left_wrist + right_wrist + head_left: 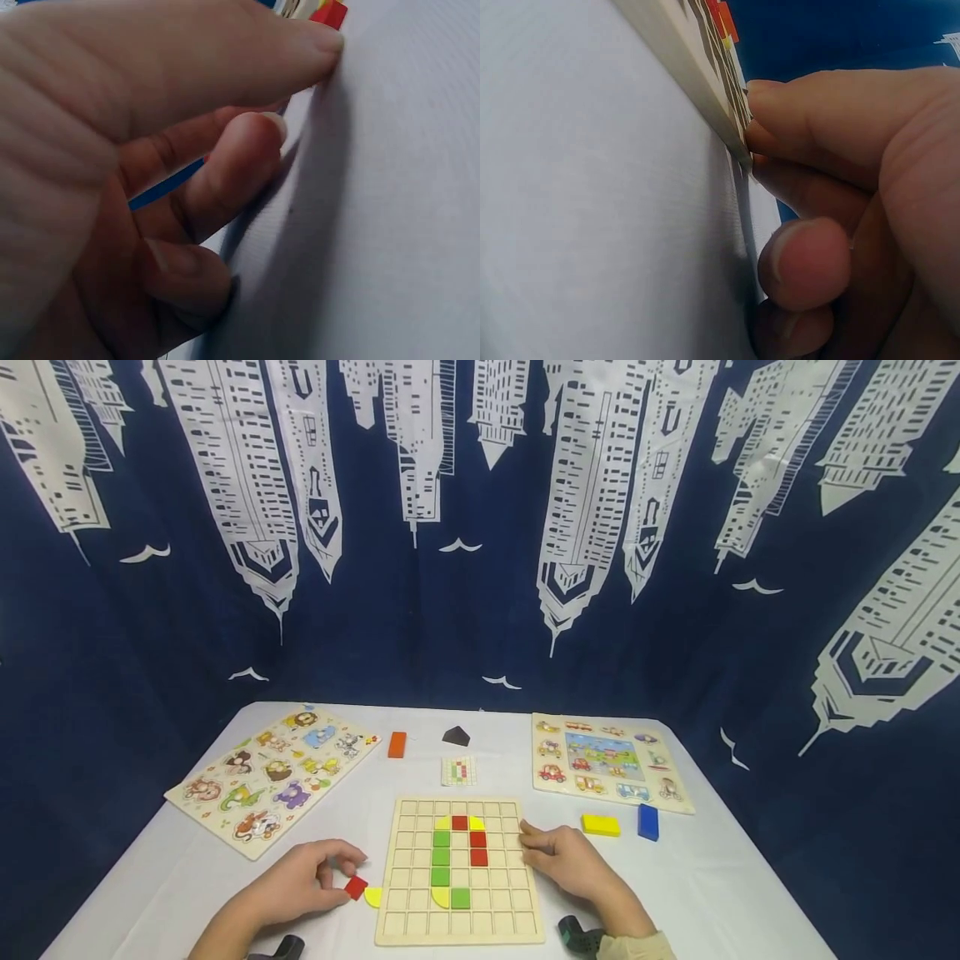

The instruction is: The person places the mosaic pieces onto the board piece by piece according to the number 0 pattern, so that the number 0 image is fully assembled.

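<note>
My left hand [303,881] pinches a small red square tile [357,887] just above the table, left of the board. In the left wrist view the red tile [330,13] shows past the thumb tip. Beside it lies a yellow quarter-round tile [372,897], against the board's left edge. The wooden grid board [506,927] carries green, red and yellow tiles set in a looped outline. At the board's right edge, the fingertips of my right hand [566,860] touch the rim; the right wrist view shows them right at the board's edge [697,82].
Behind the board lies a small pattern card [459,772], with an orange block [397,744] and a dark block [456,736] farther back. An animal puzzle [273,777] lies left, a vehicle puzzle [609,760] right. Yellow [601,825] and blue blocks [648,822] sit near it.
</note>
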Tool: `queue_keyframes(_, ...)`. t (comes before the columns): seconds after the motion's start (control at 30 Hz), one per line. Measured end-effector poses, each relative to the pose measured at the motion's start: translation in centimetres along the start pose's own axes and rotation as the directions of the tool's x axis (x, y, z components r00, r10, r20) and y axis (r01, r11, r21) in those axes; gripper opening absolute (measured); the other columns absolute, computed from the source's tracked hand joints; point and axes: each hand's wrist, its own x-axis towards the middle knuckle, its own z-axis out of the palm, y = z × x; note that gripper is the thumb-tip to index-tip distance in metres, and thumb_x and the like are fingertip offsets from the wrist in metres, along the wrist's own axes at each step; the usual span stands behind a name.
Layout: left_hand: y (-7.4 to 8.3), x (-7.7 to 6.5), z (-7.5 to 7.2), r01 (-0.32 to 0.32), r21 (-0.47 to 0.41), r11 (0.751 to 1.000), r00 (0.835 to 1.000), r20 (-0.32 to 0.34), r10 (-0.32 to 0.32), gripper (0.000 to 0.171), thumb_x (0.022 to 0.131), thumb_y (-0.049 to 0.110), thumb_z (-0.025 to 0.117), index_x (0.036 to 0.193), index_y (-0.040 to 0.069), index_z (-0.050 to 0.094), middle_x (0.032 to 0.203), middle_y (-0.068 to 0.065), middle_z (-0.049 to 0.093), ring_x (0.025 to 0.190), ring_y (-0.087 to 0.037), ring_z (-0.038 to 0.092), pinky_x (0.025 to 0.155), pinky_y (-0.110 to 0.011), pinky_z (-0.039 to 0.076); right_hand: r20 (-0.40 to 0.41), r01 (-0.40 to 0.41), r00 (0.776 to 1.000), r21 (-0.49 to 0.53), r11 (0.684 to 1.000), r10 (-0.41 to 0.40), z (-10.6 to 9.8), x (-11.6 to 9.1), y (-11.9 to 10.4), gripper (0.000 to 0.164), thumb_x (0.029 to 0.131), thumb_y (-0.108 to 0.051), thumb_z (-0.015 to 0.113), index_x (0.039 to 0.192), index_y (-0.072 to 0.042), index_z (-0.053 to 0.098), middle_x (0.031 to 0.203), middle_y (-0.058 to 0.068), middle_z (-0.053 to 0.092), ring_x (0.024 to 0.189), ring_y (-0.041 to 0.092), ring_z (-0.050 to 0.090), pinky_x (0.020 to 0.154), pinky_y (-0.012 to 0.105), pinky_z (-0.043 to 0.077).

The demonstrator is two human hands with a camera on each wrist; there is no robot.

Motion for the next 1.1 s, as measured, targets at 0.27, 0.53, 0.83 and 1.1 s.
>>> queue_keyframes(0.27, -0.4, 0.5, 0.4, 0.047, 0.035, 0.998, 0.997, -0.059, -0.045, 0.038, 0.078, 0.021, 0.089, 0.112, 0.025, 0.073, 0.094, 0.007, 0.065, 0.067, -0.013, 0.055, 0.058, -0.024, 0.047, 0.002, 0.005, 1.0, 0.005, 1.0, -0.005, -0.1, -0.1, 0.1, 0.034, 0.096, -0.025, 0.072, 0.126, -0.009, 0.073, 0.145, 0.006, 0.061, 0.141, 0.033, 0.05, 0.113, 0.055, 0.039)
queue_keyframes(0.53, -0.1, 0.4, 0.5, 0.098, 0.046, 0.994, 0.989, -0.115, -0.092, 0.035, 0.076, 0.02, 0.09, 0.107, 0.026, 0.074, 0.101, 0.006, 0.07, 0.063, -0.015, 0.054, 0.055, -0.025, 0.046, 0.002, 0.01, 1.0, 0.012, 1.0, -0.01, -0.2, -0.1, 0.1, 0.033, 0.097, -0.024, 0.071, 0.126, -0.008, 0.073, 0.145, 0.007, 0.06, 0.142, 0.034, 0.049, 0.113, 0.056, 0.038)
queue_keyframes(0.83, -0.1, 0.5, 0.4, 0.082, 0.058, 0.995, 0.99, -0.123, -0.074, 0.028, 0.079, 0.022, 0.088, 0.104, 0.027, 0.076, 0.097, 0.008, 0.07, 0.066, -0.014, 0.053, 0.058, -0.025, 0.045, -0.002, 0.003, 1.0, 0.019, 1.0, -0.003, -0.1, -0.3, 0.3, 0.034, 0.096, -0.025, 0.072, 0.126, -0.008, 0.073, 0.145, 0.006, 0.06, 0.142, 0.035, 0.049, 0.113, 0.057, 0.037)
queue_keyframes(1.1, 1.1, 0.8, 0.9, 0.094, 0.088, 0.992, 0.976, -0.207, -0.074, 0.024, 0.079, 0.027, 0.089, 0.099, 0.031, 0.076, 0.1, 0.012, 0.072, 0.068, -0.01, 0.055, 0.06, -0.025, 0.046, 0.007, 0.006, 1.0, 0.018, 1.0, -0.006, -0.2, -0.4, 0.0, 0.034, 0.095, -0.023, 0.073, 0.126, -0.008, 0.073, 0.145, 0.007, 0.06, 0.141, 0.035, 0.049, 0.113, 0.058, 0.037)
